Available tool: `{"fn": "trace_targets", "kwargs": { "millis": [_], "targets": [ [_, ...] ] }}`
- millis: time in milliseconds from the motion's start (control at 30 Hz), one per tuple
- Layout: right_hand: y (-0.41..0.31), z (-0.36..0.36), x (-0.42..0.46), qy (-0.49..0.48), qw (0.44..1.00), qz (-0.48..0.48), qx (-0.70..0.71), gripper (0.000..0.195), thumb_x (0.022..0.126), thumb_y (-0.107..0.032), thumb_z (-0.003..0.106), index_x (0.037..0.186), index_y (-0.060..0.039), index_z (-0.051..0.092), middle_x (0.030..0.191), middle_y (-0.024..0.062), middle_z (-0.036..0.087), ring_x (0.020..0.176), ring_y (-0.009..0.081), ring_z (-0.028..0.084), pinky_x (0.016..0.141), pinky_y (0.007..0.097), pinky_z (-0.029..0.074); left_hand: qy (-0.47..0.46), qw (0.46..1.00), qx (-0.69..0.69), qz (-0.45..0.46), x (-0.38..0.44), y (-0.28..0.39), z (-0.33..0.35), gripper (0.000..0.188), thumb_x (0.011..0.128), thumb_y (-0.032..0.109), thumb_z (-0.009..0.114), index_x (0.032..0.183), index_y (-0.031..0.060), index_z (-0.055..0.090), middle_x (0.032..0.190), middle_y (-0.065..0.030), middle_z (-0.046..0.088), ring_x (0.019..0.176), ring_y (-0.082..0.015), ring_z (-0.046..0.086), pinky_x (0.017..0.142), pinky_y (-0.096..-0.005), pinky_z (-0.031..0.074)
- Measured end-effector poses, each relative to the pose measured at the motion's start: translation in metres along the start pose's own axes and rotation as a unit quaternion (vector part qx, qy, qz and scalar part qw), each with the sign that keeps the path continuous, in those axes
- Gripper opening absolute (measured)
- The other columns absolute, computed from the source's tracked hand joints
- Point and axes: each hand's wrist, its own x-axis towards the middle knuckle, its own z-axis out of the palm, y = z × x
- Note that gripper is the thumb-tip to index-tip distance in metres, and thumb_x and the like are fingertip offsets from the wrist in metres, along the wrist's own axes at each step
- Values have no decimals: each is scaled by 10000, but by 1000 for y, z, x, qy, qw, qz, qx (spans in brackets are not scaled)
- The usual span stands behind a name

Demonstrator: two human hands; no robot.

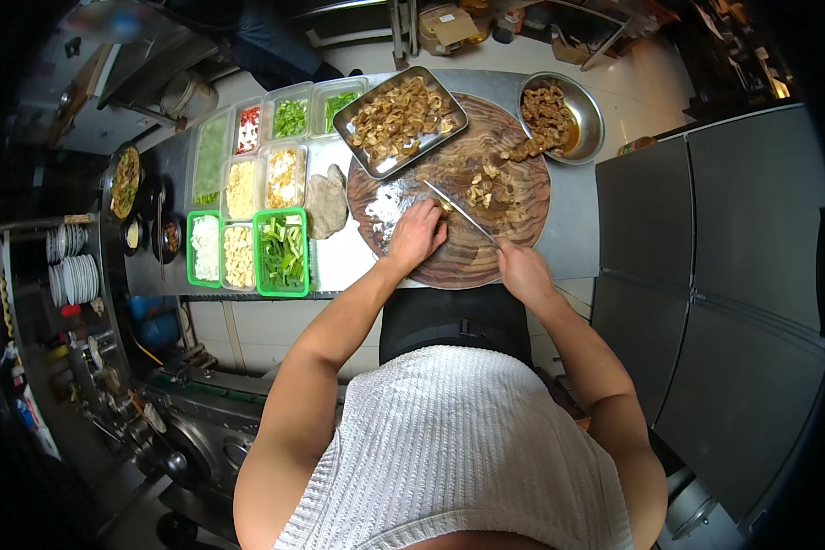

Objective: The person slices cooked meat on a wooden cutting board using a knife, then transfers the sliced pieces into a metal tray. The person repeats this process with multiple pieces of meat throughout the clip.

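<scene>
My right hand grips the handle of a kitchen knife, whose blade points up and left over a round wooden chopping board. Beside the blade, my left hand rests on the board with bent fingers against a small piece of brown meat. Cut meat pieces lie right of the blade. A metal tray of cut brown meat sits over the board's back left edge. At the back right is a steel bowl holding meat in brown liquid; some larger pieces spill from its rim onto the board.
Left of the board, a crumpled cloth lies by plastic containers of chopped greens, red peppers and garlic. A green basket holds cut scallions. Dark cabinet doors stand at right. A person's leg shows beyond the table.
</scene>
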Motion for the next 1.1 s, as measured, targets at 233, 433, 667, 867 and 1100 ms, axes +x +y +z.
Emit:
{"fn": "trace_targets", "kwargs": {
  "millis": [233, 433, 667, 867, 1100],
  "targets": [
    [18, 46, 21, 69, 996, 12, 63, 362, 1095, -226, 620, 1357, 11, 699, 991, 311, 781, 922, 561, 731, 874, 640, 573, -30, 999, -17, -34, 2, 0, 6, 253, 950, 139, 767, 1159, 11, 707, 1230, -150, 670, 1157, -379, 665, 988, -480, 582],
    [-2, 21, -3, 46, 994, 35, 98, 380, 1102, -237, 617, 1374, 16, 694, 980, 322, 778, 953, 556, 733, 875, 638, 571, -8, 999, -31, -37, -8, -8, -3, 260, 949, 135, 780, 1172, 20, 712, 1244, -155, 675, 1164, -391, 673, 994, -476, 582],
    [-1, 45, 16, 24, 999, 29, 31, 384, 1107, -242, 605, 1376, 19, 687, 973, 320, 777, 956, 550, 736, 871, 641, 570, -27, 999, -10, -30, -3, -7, -2, 279, 929, 152, 794, 1148, 7, 701, 1186, -167, 666, 1119, -390, 678, 989, -477, 575],
    [11, 46, 6, 92, 993, 18, 74, 375, 1102, -235, 604, 1368, 15, 690, 956, 329, 770, 929, 549, 737, 855, 629, 578, -19, 998, 26, -53, -21, -16, -8, 422, 884, 198, 858, 1227, 19, 688, 1232, -157, 663, 1205, -390, 628, 1063, -497, 483],
    [-7, 15, 13, -21, 1000, -21, -8, 346, 1090, -215, 624, 1340, 13, 697, 907, 336, 755, 886, 558, 731, 829, 628, 581, -32, 997, 52, -41, -28, -16, -14, 342, 907, 203, 835, 1186, 46, 716, 1184, -150, 657, 1158, -379, 628, 1005, -499, 498]
  ]
}}
